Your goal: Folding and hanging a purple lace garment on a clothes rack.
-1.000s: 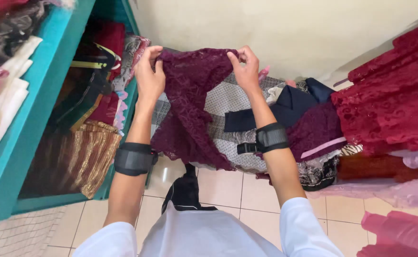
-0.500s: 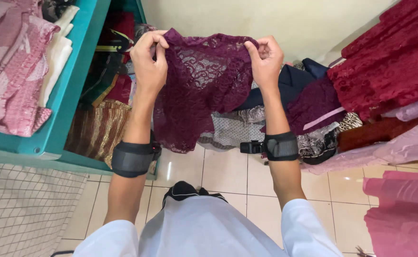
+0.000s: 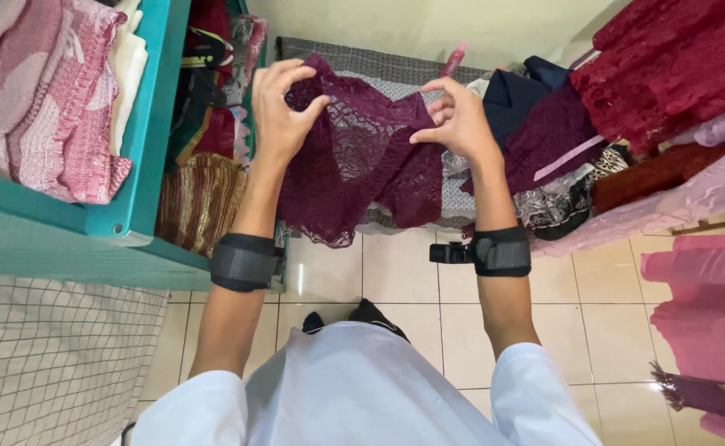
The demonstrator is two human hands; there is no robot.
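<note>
While both the left hand (image 3: 284, 111) and right hand (image 3: 460, 120) pinch the maroon lace cloth (image 3: 354, 161) at chest height above the floor tiles (image 3: 395, 272), keeping its top edge taut and level should fold it cleanly.

No packages, labels, signs or screens show — none beside the teal shelf (image 3: 143, 140), as far as visible.
</note>
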